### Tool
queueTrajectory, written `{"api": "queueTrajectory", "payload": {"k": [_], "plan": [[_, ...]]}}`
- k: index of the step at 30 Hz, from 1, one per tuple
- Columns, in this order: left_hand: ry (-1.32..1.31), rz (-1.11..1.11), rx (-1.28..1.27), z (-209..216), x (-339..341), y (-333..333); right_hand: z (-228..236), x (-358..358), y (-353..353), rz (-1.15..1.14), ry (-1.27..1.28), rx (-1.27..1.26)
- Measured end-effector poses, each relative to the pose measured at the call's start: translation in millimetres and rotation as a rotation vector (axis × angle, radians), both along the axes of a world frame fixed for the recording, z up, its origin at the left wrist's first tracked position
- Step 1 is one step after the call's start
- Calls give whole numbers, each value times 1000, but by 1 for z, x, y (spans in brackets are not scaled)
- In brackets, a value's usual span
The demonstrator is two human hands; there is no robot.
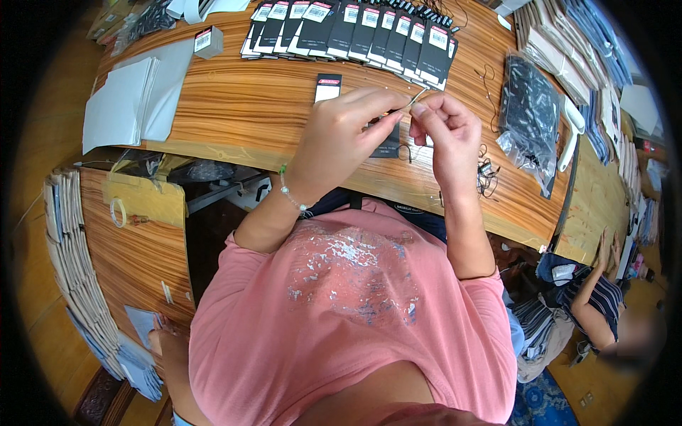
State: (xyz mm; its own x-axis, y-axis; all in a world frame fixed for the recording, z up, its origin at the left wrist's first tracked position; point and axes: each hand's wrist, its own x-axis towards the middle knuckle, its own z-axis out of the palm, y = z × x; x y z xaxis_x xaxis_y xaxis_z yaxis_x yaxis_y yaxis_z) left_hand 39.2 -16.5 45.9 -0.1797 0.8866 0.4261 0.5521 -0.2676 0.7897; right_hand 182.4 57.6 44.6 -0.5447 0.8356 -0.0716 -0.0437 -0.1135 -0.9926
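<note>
Above the wood-grain table, my left hand [348, 128] and my right hand [449, 135] meet fingertip to fingertip. Both are closed in a pinch on a thin light-coloured strip [418, 96], too small to make out exactly. Below them lies a black hang tag [386, 148], partly covered by my left hand. Another tag [328, 86], black with a red and white label, shows just beyond my left hand and is partly hidden by it. A short black cord [406, 152] curls beside the lower tag.
A fanned row of black hang tags [348, 32] spans the far side. White sheets [121, 103] and a small tag stack [208, 42] lie left. Right are tangled black cords [487, 177], a plastic bag [529, 106] and folded-garment piles [558, 53]. Another person's arms [593, 284] show at far right.
</note>
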Motion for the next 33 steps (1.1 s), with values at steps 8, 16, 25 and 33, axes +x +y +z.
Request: {"api": "queueTrajectory", "payload": {"k": [8,16,25,33], "plan": [[32,-42,-42,-2,-4,-1,-12,-3,-7,-79,-224,378],[-155,-21,-90,-4,-7,-1,-8,-5,0,73,119,-111],[-432,-158,-189,1,-16,-8,-2,-3,-10,-154,-184,456],[-423,-195,-217,3,-16,-9,-4,3,-1,31,-166,234]]}}
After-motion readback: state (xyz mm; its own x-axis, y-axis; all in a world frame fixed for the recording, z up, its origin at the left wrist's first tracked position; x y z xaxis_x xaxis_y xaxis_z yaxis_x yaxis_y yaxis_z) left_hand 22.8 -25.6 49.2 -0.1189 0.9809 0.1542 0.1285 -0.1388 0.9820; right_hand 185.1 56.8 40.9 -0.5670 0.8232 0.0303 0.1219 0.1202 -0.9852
